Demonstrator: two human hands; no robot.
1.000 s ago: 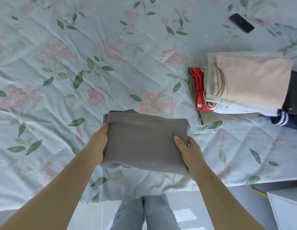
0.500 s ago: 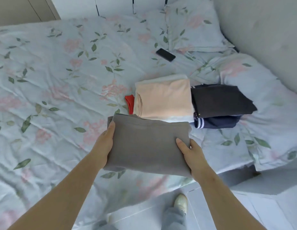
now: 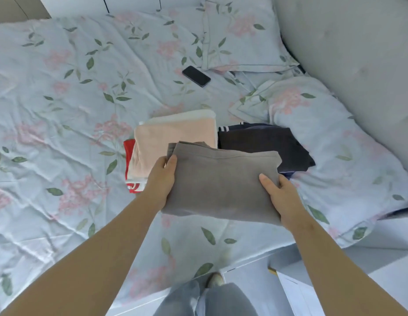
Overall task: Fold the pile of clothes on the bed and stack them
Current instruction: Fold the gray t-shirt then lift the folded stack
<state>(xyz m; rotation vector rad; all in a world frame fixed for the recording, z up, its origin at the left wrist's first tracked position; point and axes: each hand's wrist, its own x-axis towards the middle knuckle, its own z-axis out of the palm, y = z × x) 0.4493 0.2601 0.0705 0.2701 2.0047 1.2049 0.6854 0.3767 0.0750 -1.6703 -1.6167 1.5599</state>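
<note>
Left hand (image 3: 160,181): I see it grip the left edge of the folded grey garment (image 3: 221,181), thumb on top.
Right hand (image 3: 284,197): grips the right edge.
Grey garment: held over the bed (image 3: 61,115), hiding the near corner of the peach-topped stack (image 3: 175,137).
Dark stack (image 3: 262,142): touching the peach one's right side.
Phone (image 3: 196,76): farther back.

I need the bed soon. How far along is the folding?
Done: two stacks of folded clothes lie on the bed, one topped by a peach garment, the other by a dark garment. In hand: the left hand and right hand hold a folded grey garment near the stacks. Left: setting it on a stack; no unfolded clothes show.
</note>
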